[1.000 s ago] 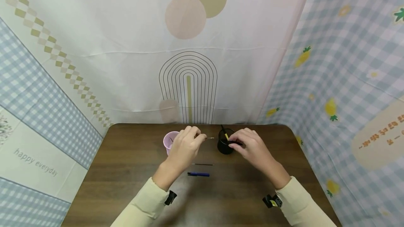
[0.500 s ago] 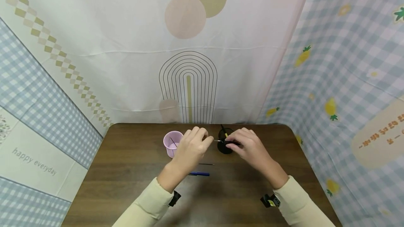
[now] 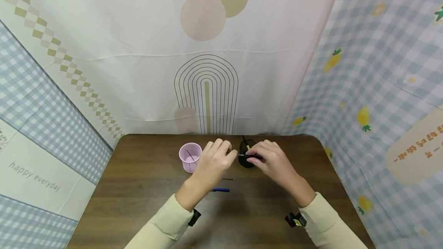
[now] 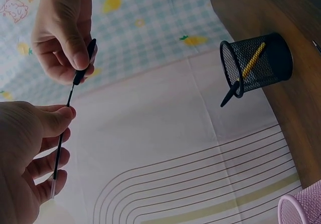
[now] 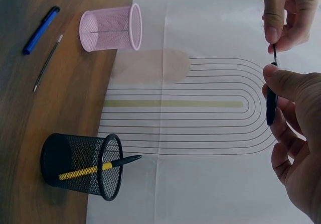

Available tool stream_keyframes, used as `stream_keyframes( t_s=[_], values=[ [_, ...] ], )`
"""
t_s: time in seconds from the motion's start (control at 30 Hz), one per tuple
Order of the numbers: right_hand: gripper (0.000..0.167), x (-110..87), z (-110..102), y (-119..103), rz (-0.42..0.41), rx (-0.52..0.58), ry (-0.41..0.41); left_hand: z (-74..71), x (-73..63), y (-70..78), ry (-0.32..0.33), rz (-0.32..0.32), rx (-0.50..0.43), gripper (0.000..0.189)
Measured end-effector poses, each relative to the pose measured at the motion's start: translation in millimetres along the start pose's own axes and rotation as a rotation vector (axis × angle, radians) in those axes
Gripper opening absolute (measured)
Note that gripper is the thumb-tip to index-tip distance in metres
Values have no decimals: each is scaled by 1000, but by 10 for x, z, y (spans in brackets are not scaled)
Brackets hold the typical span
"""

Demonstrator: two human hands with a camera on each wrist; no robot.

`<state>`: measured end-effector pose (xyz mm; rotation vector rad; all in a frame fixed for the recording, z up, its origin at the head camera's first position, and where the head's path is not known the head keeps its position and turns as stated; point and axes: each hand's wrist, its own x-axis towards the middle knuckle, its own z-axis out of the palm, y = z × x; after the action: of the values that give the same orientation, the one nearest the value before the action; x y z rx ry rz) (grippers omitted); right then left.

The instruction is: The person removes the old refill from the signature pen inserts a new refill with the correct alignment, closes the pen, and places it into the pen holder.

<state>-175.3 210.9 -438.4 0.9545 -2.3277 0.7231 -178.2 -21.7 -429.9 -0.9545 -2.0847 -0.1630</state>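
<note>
Left hand (image 3: 215,160): we pinch a slim black-and-clear plastic refill (image 4: 59,151) midair.
Right hand (image 3: 271,160): we pinch a short black plastic pen part (image 5: 272,101) at its end.
Refill: slanting it, we could bend it.

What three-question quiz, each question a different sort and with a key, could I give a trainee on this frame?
1. True or false: the black mesh cup holds a yellow-and-black pen.
2. While the right hand holds a black pen part, what does the left hand pinch?
A) the pink mesh cup
B) a thin refill
C) the backdrop cloth
3. Open question: what colour is the loose pen lying on the table near a bare refill?

Key: 1. True. 2. B. 3. Blue.
</note>
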Motion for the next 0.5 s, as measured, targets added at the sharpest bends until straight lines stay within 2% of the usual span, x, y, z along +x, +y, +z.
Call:
stream_keyframes(
  t_s=[0.23, 0.5],
  values=[
    [28, 8, 22, -8, -48, -11, 45, 28, 5, 28, 1, 23, 35, 24],
    [27, 21, 24, -20, -59, -9, 47, 36, 27, 55, -7, 32, 22, 22]
  ],
)
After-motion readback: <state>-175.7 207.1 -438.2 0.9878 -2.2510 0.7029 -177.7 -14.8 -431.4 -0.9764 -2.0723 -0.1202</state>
